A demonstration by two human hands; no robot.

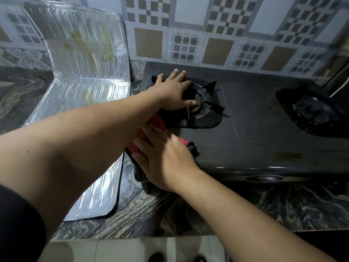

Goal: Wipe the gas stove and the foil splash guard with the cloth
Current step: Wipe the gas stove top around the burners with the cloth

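The dark grey gas stove (255,118) sits on the counter against the tiled wall. My left hand (172,91) reaches across onto the left burner's black pan support (209,106), with fingers spread over it and the thumb hooked round it. My right hand (164,157) presses flat on a red and black cloth (186,142) at the stove's front left corner; the hand and my left forearm hide most of the cloth. The foil splash guard (85,59) stands folded to the left of the stove, with yellowish stains on its upright panel.
The right burner (313,110) sits at the stove's far right, a cable behind it. A control knob (263,179) is on the stove's front face. The marbled counter (188,210) ends at a front edge above the tiled floor.
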